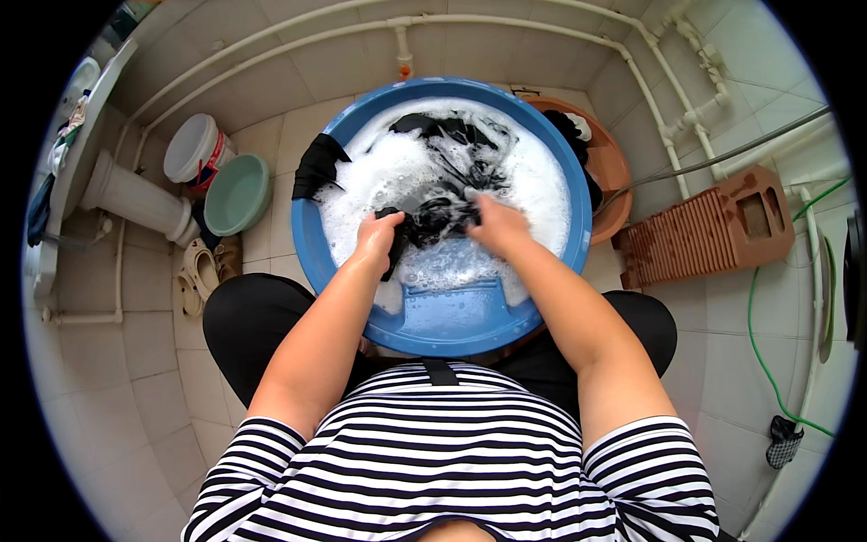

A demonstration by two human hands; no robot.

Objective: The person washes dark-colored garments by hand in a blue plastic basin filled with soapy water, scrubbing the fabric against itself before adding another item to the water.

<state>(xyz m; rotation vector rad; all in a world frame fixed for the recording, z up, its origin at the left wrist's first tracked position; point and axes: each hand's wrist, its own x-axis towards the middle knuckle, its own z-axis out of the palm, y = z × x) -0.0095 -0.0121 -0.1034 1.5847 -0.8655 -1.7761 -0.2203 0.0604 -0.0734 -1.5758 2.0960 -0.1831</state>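
Observation:
A large blue plastic washtub (576, 223) stands between my knees, full of white suds (399, 159). My left hand (379, 238) grips a wet black cloth garment (433, 220) just above the foam. On the other end of that cloth my right hand (498, 227) is closed, its fingers blurred. The fabric is bunched between both hands, and part of it sinks into the suds. Further back, more black fabric (447, 127) pokes out of the foam. Another black cloth piece (318, 166) hangs over the tub's left rim. A ribbed moulded slope (454, 308) shows at the near side.
Behind the tub at right sits an orange-brown basin (613, 190) holding dark and white clothes. A brown washboard (708, 227) leans at the right wall. At left are a green basin (237, 194), a white bucket (189, 148) and beige clogs (201, 267). Pipes (325, 34) line the wall.

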